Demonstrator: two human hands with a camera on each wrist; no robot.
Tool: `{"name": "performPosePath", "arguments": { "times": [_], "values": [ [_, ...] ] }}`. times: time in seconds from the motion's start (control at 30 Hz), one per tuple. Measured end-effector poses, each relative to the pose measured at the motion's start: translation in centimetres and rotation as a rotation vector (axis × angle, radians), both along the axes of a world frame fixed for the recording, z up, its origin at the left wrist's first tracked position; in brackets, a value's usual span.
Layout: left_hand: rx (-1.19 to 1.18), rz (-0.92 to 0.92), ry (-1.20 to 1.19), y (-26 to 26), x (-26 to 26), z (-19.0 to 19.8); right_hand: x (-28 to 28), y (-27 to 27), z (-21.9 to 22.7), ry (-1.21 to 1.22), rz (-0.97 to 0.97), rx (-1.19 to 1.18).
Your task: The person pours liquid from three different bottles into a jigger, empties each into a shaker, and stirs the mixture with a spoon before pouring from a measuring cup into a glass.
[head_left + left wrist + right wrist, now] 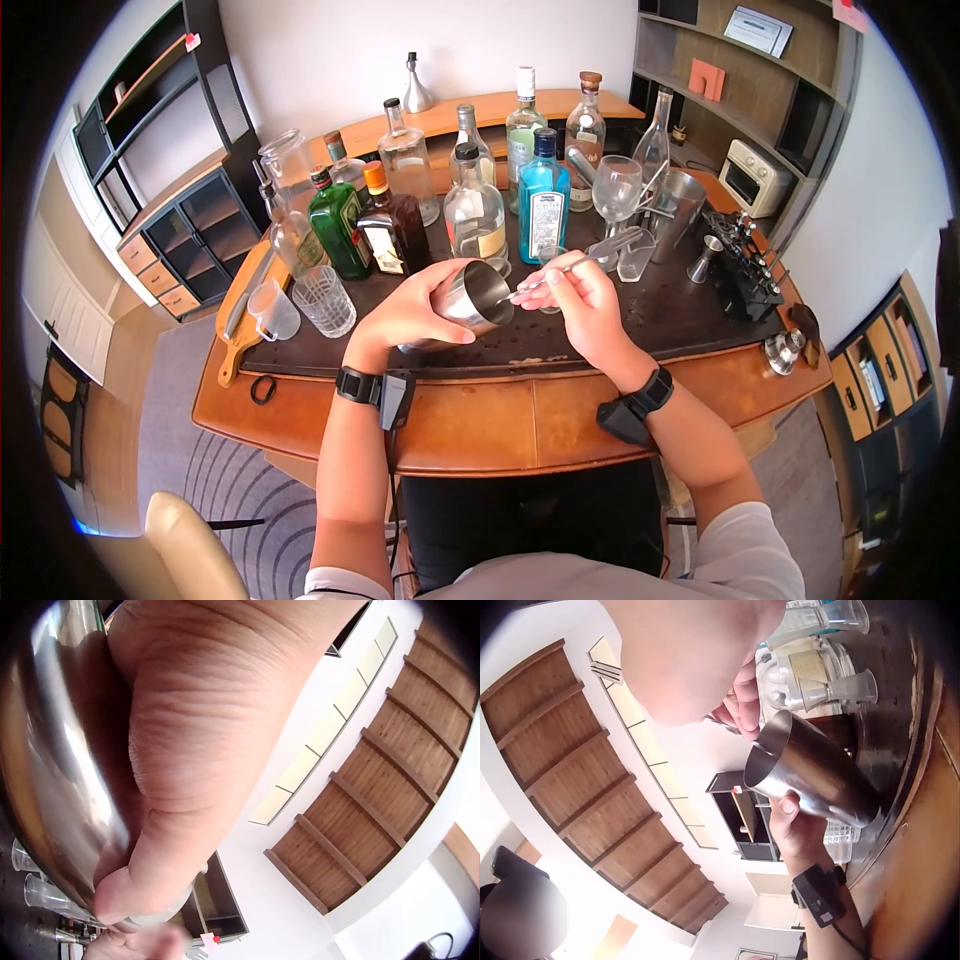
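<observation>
My left hand (400,315) grips a steel shaker tin (487,292), its thumb along the near side. The tin leans, mouth up and to the right, just over the dark mat. In the right wrist view, the base of the tin (825,776) is close to the mat's edge. My right hand (588,305) pinches a bar spoon (615,243) by its twisted shaft. One end of the shaft reaches into the tin's mouth; the forked end points up and right. Small clear glasses (636,258) stand just beyond the right hand. The tin's inside is mostly hidden.
Several bottles crowd the back, including a blue one (543,205) and a green one (338,228). A cut-glass tumbler (325,303), plastic jug (272,312) and wooden board (232,350) are at left. At right stand a stemmed glass (617,190), jigger (706,260) and black rack (748,265).
</observation>
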State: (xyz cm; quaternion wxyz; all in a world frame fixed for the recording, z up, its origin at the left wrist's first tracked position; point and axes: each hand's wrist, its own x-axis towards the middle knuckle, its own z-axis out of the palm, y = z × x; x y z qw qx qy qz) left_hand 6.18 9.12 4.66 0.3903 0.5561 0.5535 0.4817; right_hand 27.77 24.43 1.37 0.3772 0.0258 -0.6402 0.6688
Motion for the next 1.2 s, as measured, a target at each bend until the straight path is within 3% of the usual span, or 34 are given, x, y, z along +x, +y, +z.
{"name": "performPosePath", "arguments": {
  "times": [0.1, 0.3, 0.5, 0.6, 0.8, 0.9, 1.1, 1.2],
  "values": [
    [0.015, 0.004, 0.004, 0.1, -0.2, -0.5, -0.5, -0.1, -0.2, 0.091, -0.077, 0.031],
    [0.032, 0.001, 0.04, 0.0, -0.4, -0.5, -0.7, 0.9, -1.1, 0.027, -0.217, 0.175],
    [0.027, 0.023, 0.056, 0.0, -0.4, -0.5, -0.2, 0.7, -0.6, 0.036, -0.004, -0.064],
    [0.04, 0.014, 0.067, 0.0, -0.5, -0.5, -0.6, 0.6, -0.5, 0.117, -0.021, -0.05],
    [0.047, 0.027, 0.048, -0.1, -0.4, -0.3, -0.7, 0.5, -0.8, 0.052, -0.215, 0.124],
    [0.043, 0.026, 0.042, -0.2, -0.3, -0.1, -0.3, 0.6, -0.8, -0.033, -0.201, 0.143],
    [0.041, 0.025, 0.048, -0.1, -0.2, -0.1, -0.3, 0.7, -0.4, 0.068, -0.021, -0.028],
    [0.041, 0.021, 0.044, -0.1, -0.3, -0.2, -0.7, 0.4, -0.4, 0.108, -0.111, 0.025]
  ]
}}
